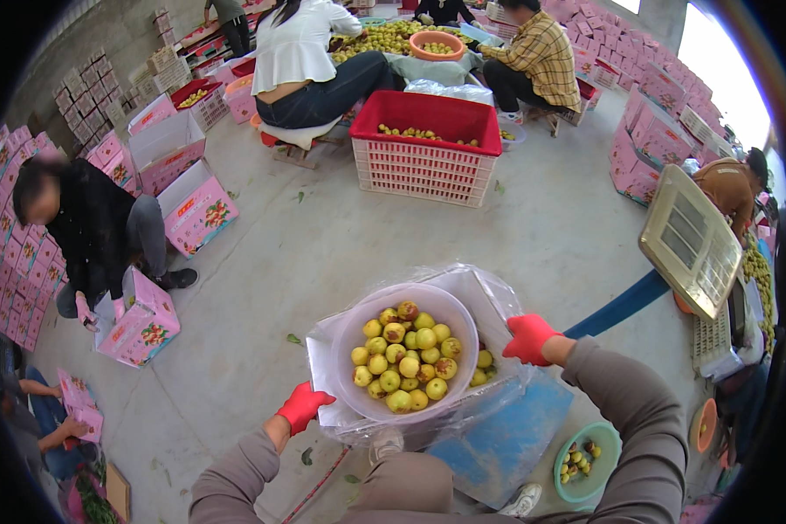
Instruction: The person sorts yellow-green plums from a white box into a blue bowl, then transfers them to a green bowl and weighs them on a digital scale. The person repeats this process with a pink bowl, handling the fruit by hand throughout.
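Note:
My left hand [303,407], in a red glove, grips the near left edge of an open carton [327,344] with a clear plastic liner [498,285]. On the far right side, my right hand [529,339], also red-gloved, is closed on the carton's edge and liner. A translucent white plastic bowl [469,337] sits in the carton's mouth, full of yellow-green jujubes [407,367] with brown patches. More jujubes [483,368] show inside the carton beside the bowl. The carton is tilted over the blue platform [498,439] of a scale; whether it touches is hidden.
The scale's blue post [619,304] and display head [691,242] rise at right. A green basin [587,462] with several jujubes stands near my foot. Ahead is a red-lined crate [426,167]. Co-workers sit around a fruit-covered table [393,36]; another person [92,223] handles pink cartons at left.

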A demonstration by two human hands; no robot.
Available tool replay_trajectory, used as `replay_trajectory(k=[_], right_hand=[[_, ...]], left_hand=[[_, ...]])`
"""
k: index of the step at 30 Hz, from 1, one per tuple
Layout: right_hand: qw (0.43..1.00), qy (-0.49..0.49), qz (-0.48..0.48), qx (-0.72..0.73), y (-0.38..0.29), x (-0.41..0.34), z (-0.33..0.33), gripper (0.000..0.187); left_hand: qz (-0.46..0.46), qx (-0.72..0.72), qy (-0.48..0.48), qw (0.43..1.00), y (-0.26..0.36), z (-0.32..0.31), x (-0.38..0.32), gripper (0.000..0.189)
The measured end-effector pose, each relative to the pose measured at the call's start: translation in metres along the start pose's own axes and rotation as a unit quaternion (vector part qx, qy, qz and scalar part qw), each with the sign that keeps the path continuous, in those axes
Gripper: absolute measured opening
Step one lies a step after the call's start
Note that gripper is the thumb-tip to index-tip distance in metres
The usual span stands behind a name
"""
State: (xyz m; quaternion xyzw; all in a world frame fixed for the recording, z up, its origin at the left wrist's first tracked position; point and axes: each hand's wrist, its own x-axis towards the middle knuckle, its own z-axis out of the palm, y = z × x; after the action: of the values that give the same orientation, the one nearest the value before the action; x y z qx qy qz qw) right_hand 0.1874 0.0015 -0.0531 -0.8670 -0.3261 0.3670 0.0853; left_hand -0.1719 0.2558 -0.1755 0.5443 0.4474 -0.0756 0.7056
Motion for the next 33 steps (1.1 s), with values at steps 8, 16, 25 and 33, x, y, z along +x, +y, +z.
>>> replay_trajectory(k=[8,16,25,33], right_hand=[[0.958,0.118,0.145,0.218,0.117,-0.153,0.065,0.028],[0.884,0.13,0.306,0.328,0.199,-0.293,0.183,0.034],[0.894,0.119,0.24,0.36,0.199,-0.331,0.214,0.046],[0.949,-0.146,0.14,0.244,0.233,-0.331,0.246,0.059]], left_hand=[[0.087,0.178,-0.104,0.975,0.053,0.088,0.007,0.033],[0.118,0.373,-0.25,0.886,0.051,0.2,-0.01,0.036],[0.056,0.511,-0.341,0.787,0.074,0.217,-0.041,0.051],[0.079,0.594,-0.315,0.736,0.085,0.224,-0.096,0.076]])
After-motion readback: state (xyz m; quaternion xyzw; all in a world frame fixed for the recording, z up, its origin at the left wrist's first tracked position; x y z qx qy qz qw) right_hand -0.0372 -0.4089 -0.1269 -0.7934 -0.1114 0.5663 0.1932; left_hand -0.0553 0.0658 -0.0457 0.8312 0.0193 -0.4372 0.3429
